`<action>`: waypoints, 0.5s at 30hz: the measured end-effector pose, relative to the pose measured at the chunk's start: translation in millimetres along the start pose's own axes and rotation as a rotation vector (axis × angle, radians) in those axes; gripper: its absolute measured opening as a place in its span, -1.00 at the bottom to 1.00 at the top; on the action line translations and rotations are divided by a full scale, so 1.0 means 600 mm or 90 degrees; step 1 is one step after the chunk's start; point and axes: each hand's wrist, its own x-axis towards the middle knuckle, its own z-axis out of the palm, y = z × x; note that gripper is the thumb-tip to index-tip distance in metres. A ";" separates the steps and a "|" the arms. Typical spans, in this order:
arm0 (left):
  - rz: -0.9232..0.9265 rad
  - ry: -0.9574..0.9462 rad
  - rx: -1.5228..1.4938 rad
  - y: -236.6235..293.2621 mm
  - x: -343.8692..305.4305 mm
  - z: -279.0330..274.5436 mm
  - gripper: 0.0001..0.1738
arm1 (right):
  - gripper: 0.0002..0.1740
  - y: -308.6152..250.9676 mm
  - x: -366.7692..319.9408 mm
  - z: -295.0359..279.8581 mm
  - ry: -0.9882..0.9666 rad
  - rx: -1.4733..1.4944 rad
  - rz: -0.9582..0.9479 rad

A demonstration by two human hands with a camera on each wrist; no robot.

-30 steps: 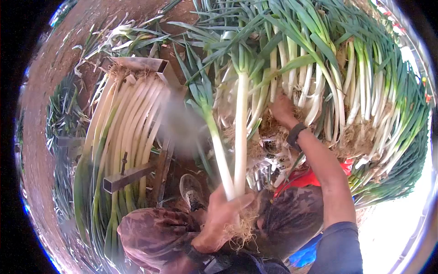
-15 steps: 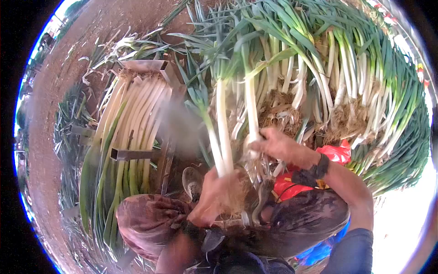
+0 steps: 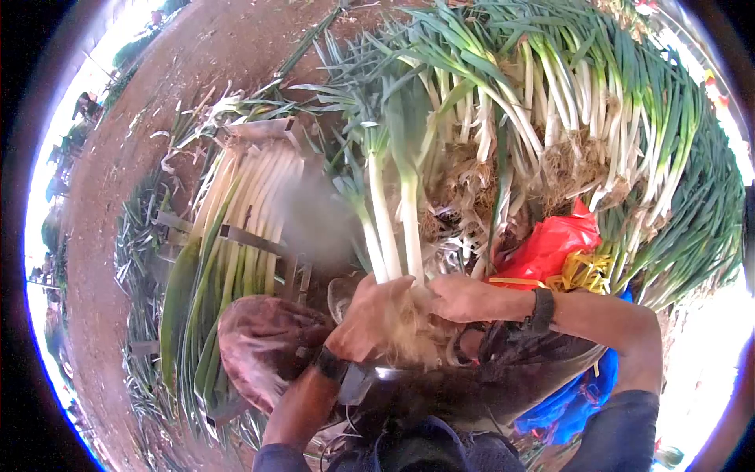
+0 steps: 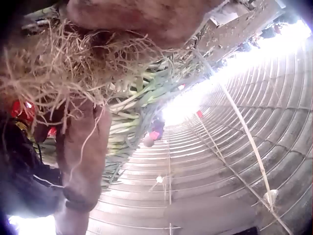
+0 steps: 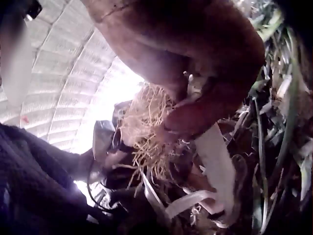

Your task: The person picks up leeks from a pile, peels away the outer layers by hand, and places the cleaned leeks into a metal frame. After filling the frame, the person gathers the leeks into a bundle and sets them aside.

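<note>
**Leeks caught between two bare hands, roots dangling**

The left grip is clenched around the lower ends of the leeks, three white stalks that lean together above the seated person's lap, green leaves pointing away. The right grip meets them from the other side, thumb and fingers pinching at the base of the rightmost stalk. Tangled pale roots hang below and between the two hands, blurred in the head view. From the right wrist, a pale strip of peel shows hanging beneath the thumb.

To the left, a metal rack holds a row of stalks laid side by side, their white ends away from the person. Ahead and to the right spreads a large heap of leeks, roots facing inward. Near the right forearm sit a red plastic bag and yellow strips; something blue lies beside the right knee. Bare earth stretches beyond the rack.
</note>
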 end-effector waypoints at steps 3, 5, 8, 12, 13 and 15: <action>0.090 -0.006 0.037 -0.029 -0.029 -0.022 -0.33 | -0.51 0.004 0.008 0.032 0.011 -0.133 -0.063; 0.103 -0.037 -0.020 -0.015 -0.050 -0.023 -0.34 | -0.55 -0.044 -0.020 0.017 -0.032 -0.033 -0.040; 0.029 -0.078 -0.200 -0.016 -0.075 -0.044 -0.31 | -0.63 -0.085 -0.051 0.017 -0.086 0.090 -0.044; 0.214 -0.089 0.296 -0.017 -0.107 -0.065 -0.26 | -0.65 -0.101 -0.072 0.052 -0.105 0.070 -0.140; 0.223 -0.090 0.286 -0.021 -0.116 -0.062 -0.29 | -0.64 -0.097 -0.071 0.064 -0.088 0.024 -0.197; 0.215 -0.087 0.226 -0.028 -0.128 -0.066 -0.37 | -0.65 -0.092 -0.068 0.083 -0.026 -0.045 -0.293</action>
